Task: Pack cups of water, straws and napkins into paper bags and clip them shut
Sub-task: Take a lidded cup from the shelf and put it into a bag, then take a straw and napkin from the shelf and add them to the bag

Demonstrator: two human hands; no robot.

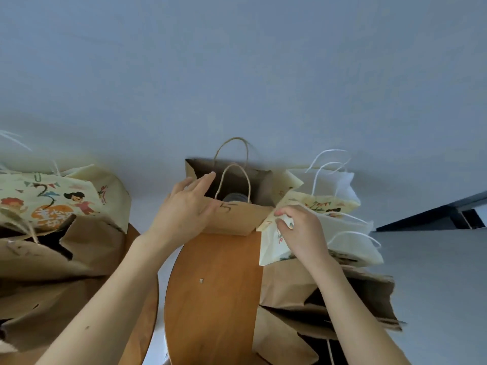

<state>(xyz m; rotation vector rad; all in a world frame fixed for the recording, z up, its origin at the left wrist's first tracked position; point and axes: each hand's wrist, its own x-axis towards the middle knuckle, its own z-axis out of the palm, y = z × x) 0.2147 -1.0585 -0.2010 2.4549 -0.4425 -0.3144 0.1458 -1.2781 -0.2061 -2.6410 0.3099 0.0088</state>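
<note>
Head view: the left hand (184, 206) is laid released on the front rim of the upright brown bag (237, 219) marked "5", fingers straight and reaching over the mouth. The right hand (300, 230) is clenched on the upper edge of a cream printed bag (271, 246), just right of the brown bag.

A cup (235, 198) is seen inside the brown bag, just beyond the left fingertips, lid up, between the twine handles (235, 167).

Step judged: brown bag being steadied while the next bag is pulled in.
- Brown bag should be kept pressed to the table (216, 285) so the cup is not tipped.
- Cream bag should be lifted clear, not dragged; its side touches the brown bag and could knock it.
- Mouth should be kept wide if straw and napkin are still to be added; whether they are already inside cannot be told.

Count:
- cups: 1 visible
- straws, napkins, clips: 0 visible
- upright brown bags: 1
- cream printed bags: 3 made out: the held one, a second cream bag (324, 204) beyond the right hand, a third cream bag (52, 198) far left of the left hand
- crumpled brown bags (52, 272): heaped outside both hands, number cannot be told
</note>
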